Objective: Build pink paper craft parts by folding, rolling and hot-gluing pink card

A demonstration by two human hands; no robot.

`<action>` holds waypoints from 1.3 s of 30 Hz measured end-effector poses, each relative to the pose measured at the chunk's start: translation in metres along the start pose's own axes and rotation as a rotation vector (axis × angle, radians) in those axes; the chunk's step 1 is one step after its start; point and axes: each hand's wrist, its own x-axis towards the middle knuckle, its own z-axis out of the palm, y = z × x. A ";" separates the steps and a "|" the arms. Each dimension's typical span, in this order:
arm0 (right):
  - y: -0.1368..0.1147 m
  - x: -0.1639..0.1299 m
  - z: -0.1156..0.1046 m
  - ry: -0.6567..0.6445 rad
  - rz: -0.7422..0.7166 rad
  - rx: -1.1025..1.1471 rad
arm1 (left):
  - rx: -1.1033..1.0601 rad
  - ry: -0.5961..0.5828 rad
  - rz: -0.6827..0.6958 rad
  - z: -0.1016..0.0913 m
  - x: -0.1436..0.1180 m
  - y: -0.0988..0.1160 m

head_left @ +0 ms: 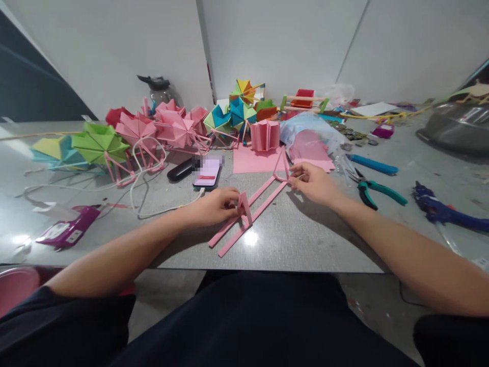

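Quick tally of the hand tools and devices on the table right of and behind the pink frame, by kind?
Pliers, teal handles: 1
Blue glue gun: 1
Blue craft knife: 1
Phone: 1
Total: 4
The left hand and right hand both pinch the pink paper frame, not counted.

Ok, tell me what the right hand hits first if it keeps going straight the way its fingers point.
The right hand points left across the table. Just past the pink paper frame it pinches, the first thing in line looks like the phone, though depth is hard to judge.
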 end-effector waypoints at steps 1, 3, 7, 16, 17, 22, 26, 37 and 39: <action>-0.001 -0.003 0.004 -0.001 -0.019 -0.032 | 0.000 0.001 0.001 0.000 0.000 0.000; -0.006 -0.013 0.009 -0.085 -0.074 -0.134 | 0.007 -0.026 0.007 -0.002 0.001 -0.001; -0.024 -0.038 0.019 -0.350 -0.261 -0.286 | 0.011 -0.123 0.036 -0.005 0.001 -0.004; -0.057 -0.078 0.052 -0.405 -0.463 -0.237 | 0.047 -0.133 0.196 0.002 -0.001 -0.004; -0.057 -0.080 0.056 -0.391 -0.459 -0.207 | 0.049 -0.131 0.216 0.003 -0.001 -0.004; -0.053 -0.080 0.063 -0.362 -0.520 -0.138 | 0.055 -0.104 0.295 0.012 -0.002 -0.003; -0.050 -0.074 0.061 -0.332 -0.590 -0.137 | 0.045 -0.093 0.325 0.018 -0.005 0.003; -0.038 -0.040 0.059 -0.448 -0.647 0.079 | 0.003 -0.029 0.284 0.020 -0.003 0.004; -0.037 -0.034 0.057 -0.482 -0.608 0.138 | 0.000 -0.009 0.280 0.022 -0.001 0.001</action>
